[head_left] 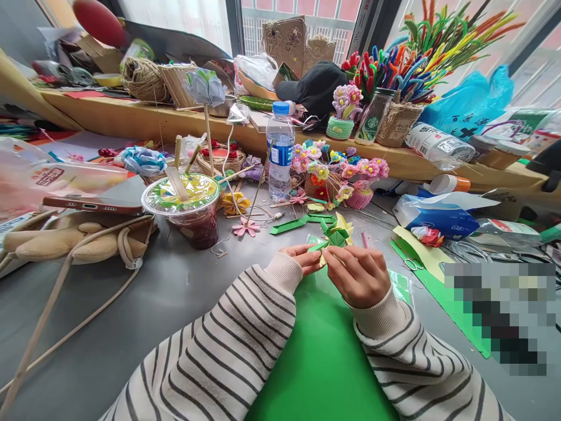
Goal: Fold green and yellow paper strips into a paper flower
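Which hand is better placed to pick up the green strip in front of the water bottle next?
Probably the left hand: it is nearer the green strip. The right hand sits farther right; both are at the folded paper.

The left sleeve and right sleeve are long, loose and off-white, with thin dark stripes; the knit looks soft, slightly pilled. The left cuff and right cuff are plain cream, ribbed, snug below bare hands.
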The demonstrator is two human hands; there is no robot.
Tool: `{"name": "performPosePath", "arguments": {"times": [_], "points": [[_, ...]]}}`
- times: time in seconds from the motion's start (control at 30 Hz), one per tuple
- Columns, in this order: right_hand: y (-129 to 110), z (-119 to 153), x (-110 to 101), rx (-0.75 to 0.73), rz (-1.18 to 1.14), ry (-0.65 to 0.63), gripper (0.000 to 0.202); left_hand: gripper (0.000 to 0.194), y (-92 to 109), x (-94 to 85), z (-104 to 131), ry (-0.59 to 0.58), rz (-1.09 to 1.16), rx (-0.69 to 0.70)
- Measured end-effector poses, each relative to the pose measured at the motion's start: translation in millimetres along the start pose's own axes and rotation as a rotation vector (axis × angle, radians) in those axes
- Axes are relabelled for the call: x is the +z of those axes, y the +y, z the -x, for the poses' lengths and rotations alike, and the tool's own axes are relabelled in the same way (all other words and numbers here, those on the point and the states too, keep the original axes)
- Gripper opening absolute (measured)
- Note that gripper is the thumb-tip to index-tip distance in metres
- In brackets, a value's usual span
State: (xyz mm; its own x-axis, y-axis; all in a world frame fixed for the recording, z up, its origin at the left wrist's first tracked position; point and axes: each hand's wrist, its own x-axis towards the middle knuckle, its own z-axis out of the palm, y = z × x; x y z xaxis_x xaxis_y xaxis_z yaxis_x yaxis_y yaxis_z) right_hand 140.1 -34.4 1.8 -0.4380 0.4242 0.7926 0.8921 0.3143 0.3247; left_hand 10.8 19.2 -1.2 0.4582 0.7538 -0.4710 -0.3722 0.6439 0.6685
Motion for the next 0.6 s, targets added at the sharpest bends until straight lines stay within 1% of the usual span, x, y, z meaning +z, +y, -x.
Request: {"name": "performPosePath", "arguments": {"times": [0.2, 0.27, 0.43, 0.5, 0.6], "points": [[2.5, -4.4, 1.7, 0.049, -0.063, 0.014, 0.016, 0.016, 1.9, 0.5, -0.8, 0.029, 0.001, -0.016], [3.7, -3.8, 2.6, 0.065, -0.075, 0.023, 0.016, 0.019, 1.6, 0.8, -0.4, 0.009, 0.021, 0.004], [6.7, 0.7, 5.7, 0.12, -0.069, 0.029, 0.018, 0.034, -1.8, 0.2, -0.7, -0.123, 0.042, 0.087], [7.1, 1.7, 7.0, 0.148, -0.07, 0.029, 0.018, 0.039, -3.9, -1.0, -2.9, -0.136, 0.025, 0.123], [6.4, 1.6, 8.2, 0.155, -0.071, 0.03, 0.017, 0.043, -6.7, -2.7, -6.6, -0.113, -0.018, 0.178]]}}
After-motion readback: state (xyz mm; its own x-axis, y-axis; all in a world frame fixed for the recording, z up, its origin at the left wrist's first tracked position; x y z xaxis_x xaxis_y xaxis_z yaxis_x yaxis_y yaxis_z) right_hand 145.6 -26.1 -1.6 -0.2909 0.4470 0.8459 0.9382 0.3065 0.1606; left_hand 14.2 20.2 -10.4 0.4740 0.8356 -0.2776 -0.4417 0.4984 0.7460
